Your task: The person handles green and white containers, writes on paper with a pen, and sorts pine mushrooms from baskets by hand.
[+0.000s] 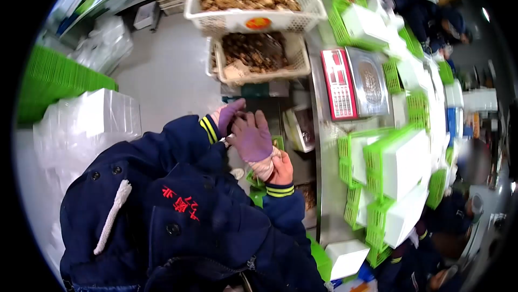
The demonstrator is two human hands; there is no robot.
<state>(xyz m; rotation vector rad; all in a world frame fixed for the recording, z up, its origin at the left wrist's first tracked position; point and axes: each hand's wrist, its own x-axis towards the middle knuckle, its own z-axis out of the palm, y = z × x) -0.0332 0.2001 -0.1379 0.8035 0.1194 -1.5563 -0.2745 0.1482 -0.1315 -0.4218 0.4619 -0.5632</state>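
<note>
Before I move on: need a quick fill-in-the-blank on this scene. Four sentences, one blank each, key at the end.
1. On the left hand, the glove is mostly ____.
2. The scale has a keypad bordered in ____.
3. The embroidery on the jacket includes the number ____.
4. The tall ridged stack at the far left of the view is coloured ____.

Missing words: purple; red; 27; green.
</note>
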